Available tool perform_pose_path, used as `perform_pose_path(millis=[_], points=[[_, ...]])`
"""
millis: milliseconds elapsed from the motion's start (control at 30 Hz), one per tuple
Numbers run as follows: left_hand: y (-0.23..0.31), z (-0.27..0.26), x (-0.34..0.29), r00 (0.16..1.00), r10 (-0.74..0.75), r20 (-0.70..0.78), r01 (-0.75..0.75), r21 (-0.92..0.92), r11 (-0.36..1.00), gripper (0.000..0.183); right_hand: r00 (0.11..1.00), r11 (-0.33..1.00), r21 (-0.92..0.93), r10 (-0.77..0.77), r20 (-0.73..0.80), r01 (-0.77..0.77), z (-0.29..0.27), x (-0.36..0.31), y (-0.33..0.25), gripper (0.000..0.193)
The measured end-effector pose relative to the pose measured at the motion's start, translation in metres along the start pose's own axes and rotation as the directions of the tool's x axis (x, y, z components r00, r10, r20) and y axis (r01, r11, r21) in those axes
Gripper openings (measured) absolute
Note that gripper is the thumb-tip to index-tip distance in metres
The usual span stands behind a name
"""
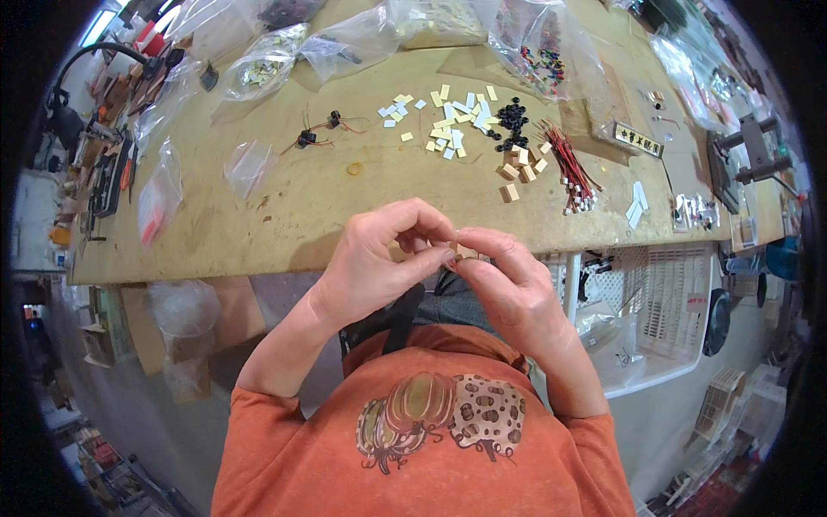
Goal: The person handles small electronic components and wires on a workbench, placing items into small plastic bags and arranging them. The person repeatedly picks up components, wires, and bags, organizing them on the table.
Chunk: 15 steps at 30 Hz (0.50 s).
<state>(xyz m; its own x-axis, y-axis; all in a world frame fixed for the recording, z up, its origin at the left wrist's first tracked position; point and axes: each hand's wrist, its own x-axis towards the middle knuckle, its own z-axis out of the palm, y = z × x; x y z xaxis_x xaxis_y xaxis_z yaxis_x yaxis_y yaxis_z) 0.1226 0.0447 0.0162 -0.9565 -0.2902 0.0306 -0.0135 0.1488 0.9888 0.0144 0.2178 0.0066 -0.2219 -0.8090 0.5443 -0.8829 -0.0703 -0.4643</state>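
Both my hands meet at the table's front edge, fingertips pinched together. My left hand point(372, 263) is closed, thumb against the fingers. My right hand point(515, 284) is closed too, thumb and forefinger touching the same spot. Between them is a tiny brownish piece point(455, 252), too small and too covered by fingers to name. Beyond the hands lie small wooden blocks point(511, 193), a pile of black round parts point(514, 121), and a bundle of red and black wires with white connectors point(570, 164). Pale yellow and white small rectangles point(448, 129) are scattered just left of the black parts.
Black coils with thin wires point(307, 137) and small plastic bags point(250, 168) lie on the left of the table point(215, 228). Larger clear bags point(353, 39) line the back. White strips point(637, 205) rest at right. Below the edge stands a white plastic basket point(668, 375).
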Motion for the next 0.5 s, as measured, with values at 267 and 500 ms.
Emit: perform_pose_path(millis=[267, 500], points=[[-0.02, -0.012, -0.007, 0.896, 0.387, 0.217, -0.442, 0.515, 0.735, 0.022, 0.999, 1.0, 0.029, 0.005, 0.037, -0.006, 0.007, 0.001, -0.001, 0.017], [-0.016, -0.075, 0.016, 0.97, 0.12, -0.21, -0.024, 0.411, 0.912, 0.014, 0.996, 0.993, 0.068, 0.092, 0.006, -0.092, 0.008, -0.003, -0.002, 0.017]])
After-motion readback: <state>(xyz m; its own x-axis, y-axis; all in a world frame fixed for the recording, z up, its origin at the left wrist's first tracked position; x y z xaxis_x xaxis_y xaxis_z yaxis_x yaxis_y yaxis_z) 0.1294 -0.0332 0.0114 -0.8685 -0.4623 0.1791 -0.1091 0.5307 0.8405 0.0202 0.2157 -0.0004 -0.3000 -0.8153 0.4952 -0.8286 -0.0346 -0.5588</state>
